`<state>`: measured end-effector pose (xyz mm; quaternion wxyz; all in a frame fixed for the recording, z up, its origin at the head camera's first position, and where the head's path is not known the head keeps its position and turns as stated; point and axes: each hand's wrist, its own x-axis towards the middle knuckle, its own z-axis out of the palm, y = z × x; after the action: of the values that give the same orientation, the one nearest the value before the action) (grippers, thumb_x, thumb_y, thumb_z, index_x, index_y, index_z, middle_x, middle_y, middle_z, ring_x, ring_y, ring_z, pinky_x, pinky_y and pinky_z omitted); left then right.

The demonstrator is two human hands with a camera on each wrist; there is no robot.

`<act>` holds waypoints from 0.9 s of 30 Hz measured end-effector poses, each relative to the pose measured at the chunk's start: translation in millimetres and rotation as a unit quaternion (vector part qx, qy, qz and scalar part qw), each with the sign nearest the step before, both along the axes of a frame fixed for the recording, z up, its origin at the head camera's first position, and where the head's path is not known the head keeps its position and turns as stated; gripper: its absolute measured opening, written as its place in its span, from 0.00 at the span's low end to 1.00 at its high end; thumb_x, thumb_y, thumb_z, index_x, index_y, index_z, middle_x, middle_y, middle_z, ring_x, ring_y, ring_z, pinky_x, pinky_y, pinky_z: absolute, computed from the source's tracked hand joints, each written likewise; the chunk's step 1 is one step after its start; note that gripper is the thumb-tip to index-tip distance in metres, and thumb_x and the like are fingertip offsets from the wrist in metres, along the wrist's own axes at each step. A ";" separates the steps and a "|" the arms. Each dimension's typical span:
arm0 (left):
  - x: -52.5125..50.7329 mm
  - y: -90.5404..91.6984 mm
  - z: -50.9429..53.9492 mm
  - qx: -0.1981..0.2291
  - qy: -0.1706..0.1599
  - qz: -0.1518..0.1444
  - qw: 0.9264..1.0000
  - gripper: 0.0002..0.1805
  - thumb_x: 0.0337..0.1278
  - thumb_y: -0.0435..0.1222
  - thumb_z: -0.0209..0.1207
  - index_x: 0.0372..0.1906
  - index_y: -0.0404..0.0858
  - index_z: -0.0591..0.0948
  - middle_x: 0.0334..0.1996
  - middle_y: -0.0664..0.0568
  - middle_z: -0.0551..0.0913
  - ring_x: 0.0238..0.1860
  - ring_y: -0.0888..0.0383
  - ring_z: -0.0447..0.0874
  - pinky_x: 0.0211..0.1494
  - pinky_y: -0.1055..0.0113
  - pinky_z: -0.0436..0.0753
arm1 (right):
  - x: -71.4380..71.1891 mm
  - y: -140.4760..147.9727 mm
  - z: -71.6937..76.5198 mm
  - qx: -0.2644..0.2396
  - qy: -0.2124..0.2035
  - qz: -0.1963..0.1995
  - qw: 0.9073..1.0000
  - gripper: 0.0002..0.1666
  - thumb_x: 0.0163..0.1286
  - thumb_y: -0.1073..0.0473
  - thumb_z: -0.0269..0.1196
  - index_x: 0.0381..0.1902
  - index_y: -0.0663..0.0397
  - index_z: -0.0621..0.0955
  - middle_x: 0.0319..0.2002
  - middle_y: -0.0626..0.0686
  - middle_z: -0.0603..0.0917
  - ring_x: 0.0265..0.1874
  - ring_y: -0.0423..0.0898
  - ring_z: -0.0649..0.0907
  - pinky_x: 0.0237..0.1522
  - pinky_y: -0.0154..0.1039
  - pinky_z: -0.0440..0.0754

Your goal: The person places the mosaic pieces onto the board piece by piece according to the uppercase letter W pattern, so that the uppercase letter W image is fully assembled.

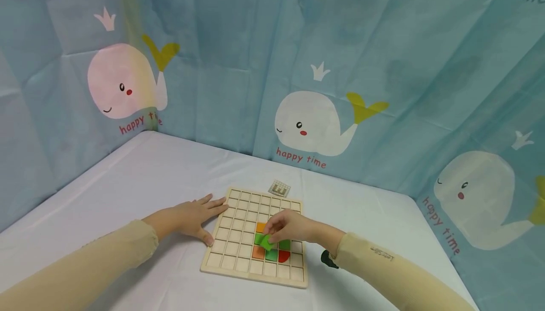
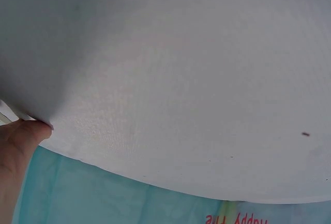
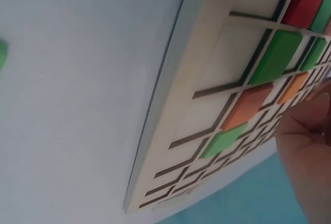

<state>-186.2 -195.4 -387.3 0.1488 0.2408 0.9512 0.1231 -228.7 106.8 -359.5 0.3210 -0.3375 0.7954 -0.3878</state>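
A square wooden grid board (image 1: pixel 230 248) lies on the white table. Coloured tiles sit in its cells, among them a red tile (image 1: pixel 284 256), an orange tile (image 1: pixel 258 253) and a green tile (image 1: pixel 271 255). Over these tiles my right hand (image 1: pixel 291 226) pinches a tilted green tile (image 1: pixel 267 243) between thumb and fingers. In the right wrist view that hand (image 3: pixel 310 141) is at the right edge, and its tile is hidden. With fingers spread, my left hand (image 1: pixel 196 217) touches the board's left edge. Only part of the left hand (image 2: pixel 23 141) shows in the left wrist view.
A small card with a printed grid pattern (image 1: pixel 279 188) lies beyond the board's far edge. A dark green object (image 1: pixel 329 259) is partly hidden by my right sleeve. A blue curtain with whale pictures (image 1: pixel 221 65) hangs behind the white table (image 1: pixel 127 197).
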 end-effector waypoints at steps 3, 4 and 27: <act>0.1 -0.8 -2.5 -0.001 0.000 -0.002 1.000 0.57 0.43 0.63 0.64 0.75 0.38 0.58 0.76 0.43 0.50 0.74 0.33 0.43 0.65 0.32 0.56 | 2.0 -4.8 -2.6 0.000 0.000 0.003 1.000 0.07 0.61 0.74 0.65 0.37 0.63 0.85 0.29 0.47 0.83 0.30 0.40 0.80 0.36 0.36 0.81; 0.1 -0.9 -3.2 -0.002 0.000 -0.002 1.000 0.57 0.43 0.64 0.64 0.75 0.39 0.58 0.76 0.43 0.50 0.74 0.33 0.43 0.65 0.32 0.56 | 2.3 -6.2 -3.6 0.000 0.001 0.006 1.000 0.07 0.61 0.74 0.65 0.37 0.63 0.85 0.29 0.47 0.83 0.30 0.40 0.79 0.36 0.36 0.81; -2.2 -1.4 -2.3 -0.009 0.009 0.002 1.000 0.57 0.43 0.65 0.62 0.75 0.38 0.58 0.76 0.45 0.51 0.74 0.35 0.44 0.66 0.35 0.58 | 2.8 -37.0 -5.7 0.007 0.022 0.040 0.999 0.06 0.63 0.71 0.65 0.39 0.65 0.85 0.29 0.47 0.85 0.29 0.36 0.80 0.37 0.30 0.78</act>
<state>-188.4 -196.9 -389.5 0.1425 0.2385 0.9540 0.1127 -225.9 69.7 -365.2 0.3213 -0.3746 0.7909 -0.3618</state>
